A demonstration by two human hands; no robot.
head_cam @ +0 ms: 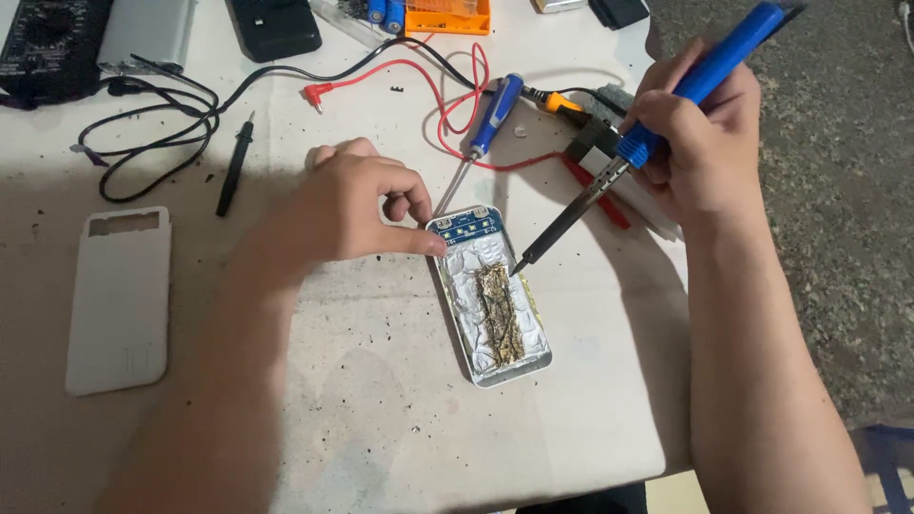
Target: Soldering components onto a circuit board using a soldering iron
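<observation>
opened power bank [490, 300] lies touching left hand [352, 205] fingers [424, 243], soldering iron [609, 171] tip beside it.

We are seeing the opened white power bank case [490, 300] lying flat, foil-lined inside, with the blue-handled soldering iron [657, 124] tilting onto its right edge.

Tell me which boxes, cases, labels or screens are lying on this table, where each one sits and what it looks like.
Opened device case: centre, by the left hand; rounded white oblong with crumpled foil and a blue board.
White cover: left side; flat rounded oblong with a slot.
Multimeter: top left corner; dark slab.
Silver box: beside the multimeter.
Black box: top edge; rounded.
Orange tray: top centre.
No lit screen shows.
</observation>
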